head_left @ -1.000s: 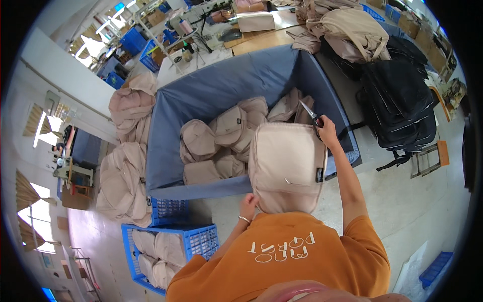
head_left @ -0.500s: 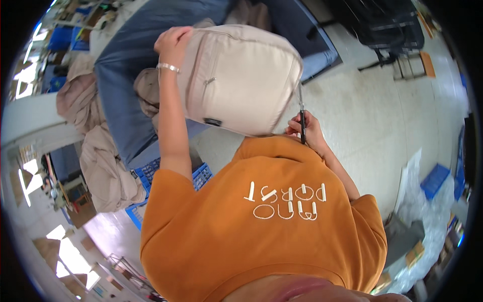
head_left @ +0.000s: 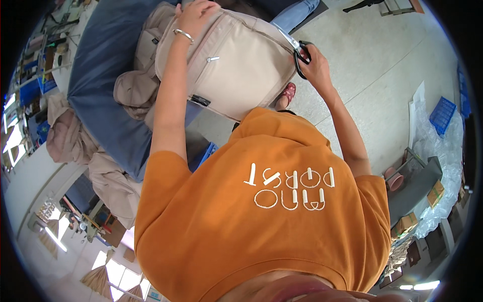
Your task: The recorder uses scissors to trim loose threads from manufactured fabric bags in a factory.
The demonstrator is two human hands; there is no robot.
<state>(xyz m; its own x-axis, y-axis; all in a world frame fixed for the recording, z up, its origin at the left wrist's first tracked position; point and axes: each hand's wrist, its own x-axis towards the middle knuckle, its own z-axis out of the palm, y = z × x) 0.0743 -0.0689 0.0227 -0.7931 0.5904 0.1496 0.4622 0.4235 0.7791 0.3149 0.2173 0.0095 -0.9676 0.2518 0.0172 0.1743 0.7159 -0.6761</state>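
On the left of the frame, the blue-grey bin (head_left: pixel 105 85) holds a few beige bags (head_left: pixel 136 95). At the upper middle, the left grip (head_left: pixel 198 14) still clasps the top edge of the beige backpack (head_left: pixel 246 65), which now shows higher in the frame, its lower edge near the orange shirt (head_left: pixel 261 201). To its right, the scissors (head_left: pixel 293 42), half a second ago pointing up beside the lower right corner, now slant along the right edge, black handles clenched in the right grip (head_left: pixel 316 63); this seems to put the work at that edge, though whether the blades touch cloth I cannot tell. The backpack looks full and smooth: zipped side at left, silver zip pull (head_left: pixel 213 59), black label (head_left: pixel 200 100) low down, broad pale panel, seamed right edge.
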